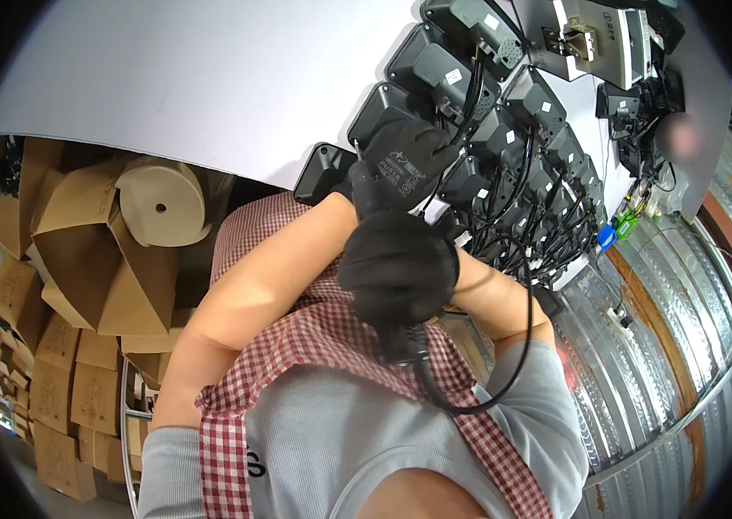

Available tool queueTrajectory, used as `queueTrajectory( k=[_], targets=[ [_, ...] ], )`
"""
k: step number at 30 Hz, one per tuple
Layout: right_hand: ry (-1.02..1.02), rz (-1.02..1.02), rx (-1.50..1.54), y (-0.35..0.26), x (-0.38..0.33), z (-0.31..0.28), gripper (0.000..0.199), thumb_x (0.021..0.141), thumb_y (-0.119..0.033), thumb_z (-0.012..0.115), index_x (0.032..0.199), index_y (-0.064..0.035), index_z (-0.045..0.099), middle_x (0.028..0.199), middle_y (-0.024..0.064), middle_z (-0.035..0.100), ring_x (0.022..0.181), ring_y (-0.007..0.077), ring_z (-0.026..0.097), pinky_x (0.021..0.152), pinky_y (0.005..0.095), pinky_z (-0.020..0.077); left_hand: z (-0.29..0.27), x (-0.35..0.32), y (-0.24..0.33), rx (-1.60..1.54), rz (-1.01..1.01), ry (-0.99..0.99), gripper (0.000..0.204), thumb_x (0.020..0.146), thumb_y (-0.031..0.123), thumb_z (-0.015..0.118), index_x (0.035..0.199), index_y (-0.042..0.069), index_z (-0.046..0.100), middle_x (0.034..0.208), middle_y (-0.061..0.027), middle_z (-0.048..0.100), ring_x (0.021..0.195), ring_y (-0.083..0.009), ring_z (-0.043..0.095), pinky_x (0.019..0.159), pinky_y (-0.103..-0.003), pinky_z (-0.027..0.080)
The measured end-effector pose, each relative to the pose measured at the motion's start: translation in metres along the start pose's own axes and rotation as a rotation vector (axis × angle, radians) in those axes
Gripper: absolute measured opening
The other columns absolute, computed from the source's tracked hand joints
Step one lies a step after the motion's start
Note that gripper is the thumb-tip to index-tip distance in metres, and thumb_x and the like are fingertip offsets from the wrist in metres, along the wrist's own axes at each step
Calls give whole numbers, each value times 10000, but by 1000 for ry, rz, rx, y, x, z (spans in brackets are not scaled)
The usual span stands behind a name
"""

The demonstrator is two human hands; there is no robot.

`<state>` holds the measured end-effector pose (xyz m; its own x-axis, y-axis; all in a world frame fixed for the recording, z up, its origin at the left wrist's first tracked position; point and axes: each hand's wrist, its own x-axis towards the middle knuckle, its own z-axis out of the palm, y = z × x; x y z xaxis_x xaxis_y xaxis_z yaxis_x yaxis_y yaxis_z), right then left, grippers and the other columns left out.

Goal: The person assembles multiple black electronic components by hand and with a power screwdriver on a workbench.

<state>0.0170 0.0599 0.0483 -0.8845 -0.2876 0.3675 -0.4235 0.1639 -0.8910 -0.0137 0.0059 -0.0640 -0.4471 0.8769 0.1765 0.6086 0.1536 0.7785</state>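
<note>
My right hand [396,270], in a black glove, is wrapped round a black electric screwdriver [403,344]. Its cord loops out from the lower end, and its thin bit points away from me toward the black plastic housings. Just beyond it is my left hand [407,163], also gloved in black, with bent fingers close together over a black device housing [390,111]. What those fingers grip is hidden under the glove. Another black housing [325,169] lies at the near table edge, left of the screwdriver bit. Whether the bit touches anything, I cannot tell.
Rows of black housings [497,131] with cables cover the right part of the white table [202,78]. A metal fixture [587,43] stands at the far right. Cardboard boxes [93,233] and a white reel [161,203] are at my left. Ribbed metal sheeting [634,346] lies right.
</note>
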Motion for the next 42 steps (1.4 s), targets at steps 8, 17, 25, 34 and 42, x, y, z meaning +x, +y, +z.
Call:
queueTrajectory(
  k=[8, 17, 25, 34, 42],
  targets=[
    [358, 87, 37, -7, -8, -24, 239, 757, -35, 721, 916, -20, 543, 890, 192, 638, 766, 344, 657, 697, 475, 545, 1, 4, -5, 19, 59, -75, 349, 740, 226, 653, 1088, 209, 672, 1113, -5, 631, 1084, -247, 574, 896, -414, 484],
    [337, 129, 24, 1, -13, -15, 241, 727, -53, 745, 898, -30, 577, 886, 171, 656, 781, 340, 663, 731, 481, 542, -1, -3, -8, 43, 49, -80, 318, 768, 248, 622, 1076, 189, 679, 1114, -24, 643, 1082, -246, 590, 885, -392, 492],
    [259, 36, -84, 20, -4, 3, 343, 643, -181, 782, 937, -47, 667, 905, 117, 654, 811, 322, 641, 725, 448, 532, -3, 2, -3, -2, 13, -80, 367, 713, 202, 691, 1079, 198, 666, 1079, -5, 642, 1059, -247, 586, 878, -412, 493],
    [385, 58, -158, 9, 6, -31, 338, 748, -140, 712, 1049, -9, 633, 888, 146, 654, 872, 355, 646, 768, 475, 534, -37, 11, 9, -89, 115, -102, 344, 790, 188, 632, 1131, 153, 652, 1127, -68, 619, 1106, -267, 563, 950, -435, 433],
    [1387, -61, -421, 3, -13, -173, 153, 932, -96, 555, 1063, -41, 495, 941, 134, 643, 883, 220, 643, 896, 365, 525, -26, 14, 12, -83, 58, -157, 380, 782, 147, 673, 1158, 117, 631, 1090, -100, 607, 1050, -318, 555, 930, -460, 423]
  ],
)
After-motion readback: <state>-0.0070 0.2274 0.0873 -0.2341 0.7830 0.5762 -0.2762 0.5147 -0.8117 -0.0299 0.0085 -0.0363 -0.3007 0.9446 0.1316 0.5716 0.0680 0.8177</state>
